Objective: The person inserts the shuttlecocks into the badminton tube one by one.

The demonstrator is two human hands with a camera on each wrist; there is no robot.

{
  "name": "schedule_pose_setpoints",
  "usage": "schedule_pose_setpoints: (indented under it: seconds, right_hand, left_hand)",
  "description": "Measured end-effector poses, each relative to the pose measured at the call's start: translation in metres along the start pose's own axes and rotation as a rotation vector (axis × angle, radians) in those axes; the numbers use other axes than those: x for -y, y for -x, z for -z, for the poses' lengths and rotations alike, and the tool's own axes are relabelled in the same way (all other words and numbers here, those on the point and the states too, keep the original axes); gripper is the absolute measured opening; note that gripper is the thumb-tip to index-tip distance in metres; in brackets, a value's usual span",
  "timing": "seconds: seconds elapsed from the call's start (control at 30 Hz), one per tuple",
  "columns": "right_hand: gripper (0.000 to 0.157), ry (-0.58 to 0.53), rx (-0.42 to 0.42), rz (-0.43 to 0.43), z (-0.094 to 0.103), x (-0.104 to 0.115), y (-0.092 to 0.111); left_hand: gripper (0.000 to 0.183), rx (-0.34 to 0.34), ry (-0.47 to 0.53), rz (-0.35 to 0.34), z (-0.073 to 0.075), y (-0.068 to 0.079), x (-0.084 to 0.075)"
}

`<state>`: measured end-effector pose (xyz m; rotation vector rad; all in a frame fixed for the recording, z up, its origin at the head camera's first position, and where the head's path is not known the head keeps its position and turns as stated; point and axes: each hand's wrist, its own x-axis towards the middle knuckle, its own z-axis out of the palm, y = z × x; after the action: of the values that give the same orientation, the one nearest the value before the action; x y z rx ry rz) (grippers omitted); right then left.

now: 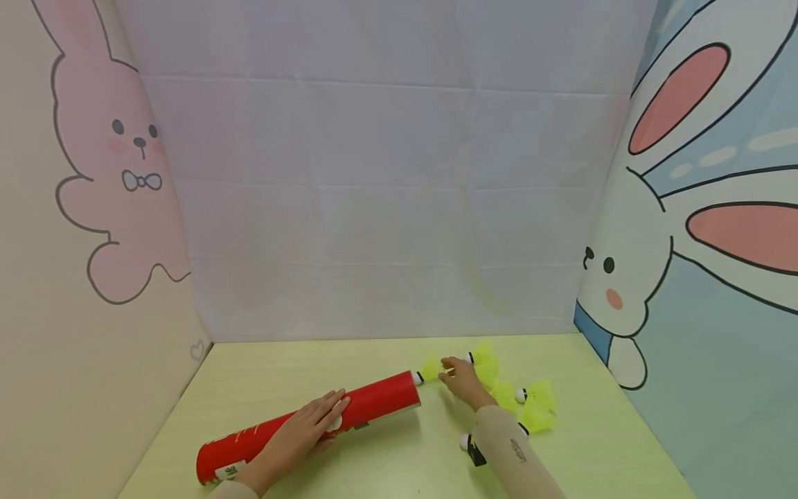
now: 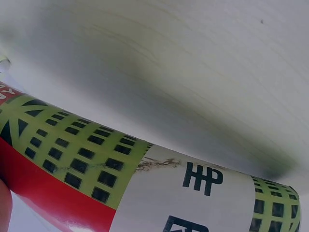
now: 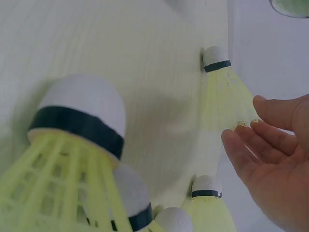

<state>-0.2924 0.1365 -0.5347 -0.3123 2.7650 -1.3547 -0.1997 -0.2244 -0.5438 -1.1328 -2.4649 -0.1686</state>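
Observation:
My left hand [image 1: 308,426] grips a long red shuttlecock tube [image 1: 383,402], fingers over its top and thumb on the near side. The tube slants up to the right, its right end toward the shuttlecocks. A green, windowed print and white label [image 2: 159,198] show on it in the left wrist view. My right hand [image 1: 464,381] reaches to a yellow shuttlecock [image 3: 222,92], thumb and fingertips spread right at its skirt rim. This shuttlecock's white cork [image 1: 418,378] is close to the tube's right end, pointing left.
Several more yellow shuttlecocks [image 1: 542,402] lie right of and behind my right hand, some partly hidden by it. A small white and black piece [image 1: 476,454] shows beside the right sleeve. A white backdrop [image 1: 386,208] stands at the table's back edge, with rabbit-printed walls on both sides.

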Motion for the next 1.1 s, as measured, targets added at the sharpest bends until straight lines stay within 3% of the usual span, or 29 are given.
schedule_pose_setpoints:
  seconds: [0.33, 1.1]
  right_hand:
    - [0.008, 0.061, -0.108, 0.009, -0.006, -0.006, 0.002]
    - [0.006, 0.044, -0.137, 0.087, 0.013, 0.012, 0.015]
  left_hand:
    - [0.097, 0.001, 0.017, 0.008, 0.0, -0.001, -0.001]
    - [0.094, 0.012, 0.023, 0.031, -0.001, 0.0, 0.001]
